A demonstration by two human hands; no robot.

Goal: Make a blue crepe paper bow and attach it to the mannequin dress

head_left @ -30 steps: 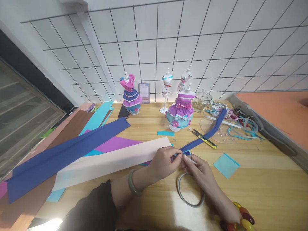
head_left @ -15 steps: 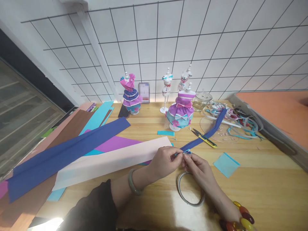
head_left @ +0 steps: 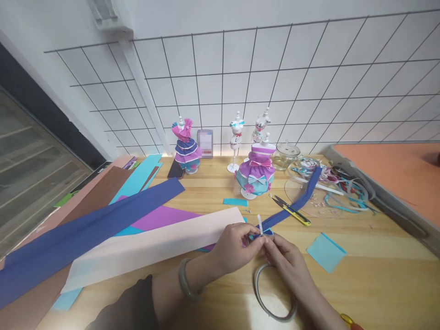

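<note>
My left hand [head_left: 233, 247] and my right hand [head_left: 287, 261] meet over the wooden table [head_left: 360, 284], both pinching the near end of a long dark blue paper strip [head_left: 295, 204]. A small white strip [head_left: 260, 225] sticks up from between my fingertips at the folded blue end. A ring of tape [head_left: 273, 293] lies on the table just under my right hand. A long pale pink paper sheet [head_left: 154, 245] lies beside my left hand.
Dark blue [head_left: 89, 227], purple [head_left: 161, 217], turquoise and brown paper sheets cover the left side. Small scissors [head_left: 292, 211], a turquoise square [head_left: 325, 252], doll mannequins in paper dresses [head_left: 256, 169], a glass jar [head_left: 287, 153] and loose ribbons [head_left: 347, 192] stand farther back. An orange board [head_left: 395, 169] is at right.
The view has tilted down a little. My fingers have worked at the blue strip's end, and the white strip, earlier lying sideways by my right fingers, now stands upright.
</note>
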